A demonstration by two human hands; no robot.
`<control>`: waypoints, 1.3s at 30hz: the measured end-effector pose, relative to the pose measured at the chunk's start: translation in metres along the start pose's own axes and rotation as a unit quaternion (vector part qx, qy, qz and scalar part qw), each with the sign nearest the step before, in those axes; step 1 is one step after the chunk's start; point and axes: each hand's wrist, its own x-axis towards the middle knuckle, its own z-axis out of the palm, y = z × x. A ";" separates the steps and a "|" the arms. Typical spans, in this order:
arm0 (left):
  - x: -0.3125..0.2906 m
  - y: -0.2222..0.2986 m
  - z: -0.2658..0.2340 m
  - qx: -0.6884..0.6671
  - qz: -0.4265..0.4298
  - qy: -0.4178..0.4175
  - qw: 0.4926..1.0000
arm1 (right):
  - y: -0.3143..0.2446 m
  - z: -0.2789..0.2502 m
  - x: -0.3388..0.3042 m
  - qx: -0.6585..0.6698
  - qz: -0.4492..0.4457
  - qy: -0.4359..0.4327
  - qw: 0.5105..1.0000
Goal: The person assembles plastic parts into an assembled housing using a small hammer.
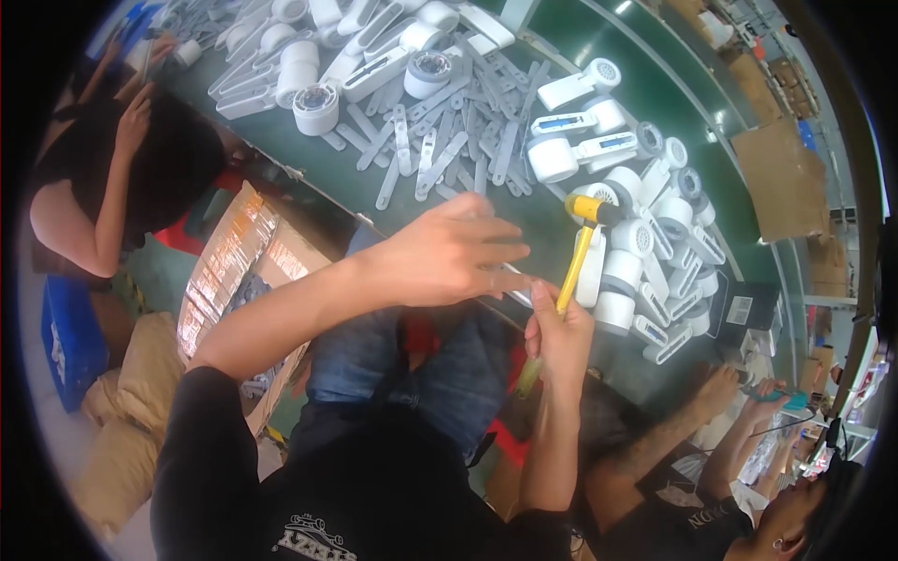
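My right hand (559, 327) is closed around the yellow handle of a small hammer (580, 257). Its yellow and black head points up, away from me. My left hand (458, 252) reaches across from the left with bent, slightly blurred fingers, its fingertips meeting my right thumb. Between the two hands shows a thin pale piece (517, 288), mostly covered by fingers, so its kind cannot be made out. Beyond my hands lies a heap of flat grey plastic strips (449, 140). To its right are white handheld fans (622, 248) with round heads and slotted handles.
More white fan parts (299, 75) pile up at the far left of the green table (608, 70). A taped carton (224, 262) stands at my left, next to brown sacks (140, 374). One person (122, 168) sits at left; another (711, 505) works at lower right. A black box (744, 309) lies near the fans.
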 end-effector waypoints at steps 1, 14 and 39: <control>0.005 -0.005 0.001 0.006 0.020 -0.045 0.999 | -0.001 0.000 0.002 0.003 -0.020 0.001 1.000; 0.005 -0.010 0.013 -0.022 0.037 -0.031 0.999 | -0.011 -0.036 -0.107 -0.121 -0.038 0.013 0.992; 0.006 -0.011 0.008 -0.034 0.016 -0.037 0.999 | 0.024 0.004 -0.005 -0.155 -0.254 0.132 0.945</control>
